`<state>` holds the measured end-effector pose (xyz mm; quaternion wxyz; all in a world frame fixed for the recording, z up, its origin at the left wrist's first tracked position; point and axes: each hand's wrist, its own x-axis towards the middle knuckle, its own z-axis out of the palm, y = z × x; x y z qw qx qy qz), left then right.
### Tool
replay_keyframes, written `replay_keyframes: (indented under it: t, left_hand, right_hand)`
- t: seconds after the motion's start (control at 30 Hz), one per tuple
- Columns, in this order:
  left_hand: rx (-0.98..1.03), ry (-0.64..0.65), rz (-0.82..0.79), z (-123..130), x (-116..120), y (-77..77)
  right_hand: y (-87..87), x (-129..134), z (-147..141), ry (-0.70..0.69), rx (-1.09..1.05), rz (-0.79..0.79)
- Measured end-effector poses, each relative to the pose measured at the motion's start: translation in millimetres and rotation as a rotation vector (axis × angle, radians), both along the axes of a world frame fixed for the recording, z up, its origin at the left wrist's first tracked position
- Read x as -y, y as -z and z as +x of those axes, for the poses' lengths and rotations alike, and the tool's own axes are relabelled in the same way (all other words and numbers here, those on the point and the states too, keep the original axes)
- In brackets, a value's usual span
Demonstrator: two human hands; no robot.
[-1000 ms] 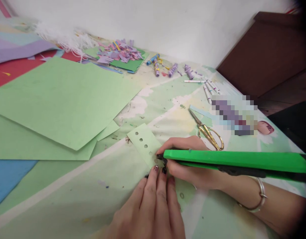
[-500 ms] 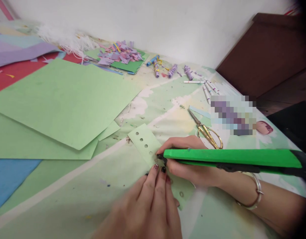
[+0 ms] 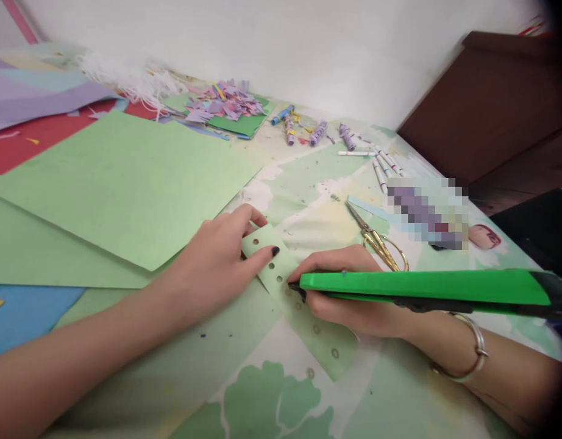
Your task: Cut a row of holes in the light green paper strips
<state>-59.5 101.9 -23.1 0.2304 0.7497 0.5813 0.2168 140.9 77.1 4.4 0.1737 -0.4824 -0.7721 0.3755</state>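
Your left thumb [image 3: 263,256] lies flat across the upper end of the pale green paper strip [image 3: 306,318], its dark nail between two of the round spots, while the bent fingers of your left hand [image 3: 221,262] reach around that end's edge – so the strip is pinched there, though the fingertips beneath are hidden. Your right hand [image 3: 349,316] grips the bright green tool [image 3: 413,286] close to its black tip [image 3: 295,285], thumb and forefinger drawn together over the strip's middle; whether the tip touches the paper you cannot tell. The strip runs at a slant between your two hands, with ring-like marks on its lower part, below your right fingertips. One similar ring [image 3: 310,373] shows on the patterned tablecloth [image 3: 263,402], just beside the strip's lower end. A silvery bracelet [image 3: 481,350] circles your right wrist. Beyond the right hand lie gold-handled scissors [image 3: 377,241], then white markers [image 3: 384,163] and small decorated paper rolls [image 3: 317,133]. Past your left hand spread large green sheets [image 3: 148,183] – and farther off, a heap of coloured paper scraps [image 3: 230,100] near white strands [image 3: 125,79]
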Motion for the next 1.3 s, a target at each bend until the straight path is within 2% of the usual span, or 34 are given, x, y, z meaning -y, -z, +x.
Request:
replay_keyframes:
  t: [0.1,0.23,0.43,0.67,1.0,1.3]
  left_hand:
    - [0.058,-0.004,-0.074,0.3,4.7,-5.7]
    - [0.033,0.052,-0.035,-0.9,14.7,-11.8]
    - [0.0,0.161,-0.031,-3.9,17.6,-10.0]
    - [-0.022,0.212,-0.068,-4.9,15.2,-7.4]
    - [-0.008,0.198,-0.086,-6.6,16.3,-7.0]
    - [0.026,0.168,-0.082,-4.3,18.1,-7.4]
  right_hand:
    - [-2.2,-1.5,3.7,-0.074,-0.009,0.001]
    - [0.9,-4.1,9.7,-0.172,-0.074,0.022]
    - [9.2,-10.3,11.8,-0.103,-0.127,-0.182]
    - [10.8,-9.0,10.6,-0.096,-0.113,-0.077]
    - [7.7,-8.6,8.3,-0.084,-0.082,-0.078]
    - [5.8,-7.7,10.9,-0.121,-0.061,0.006]
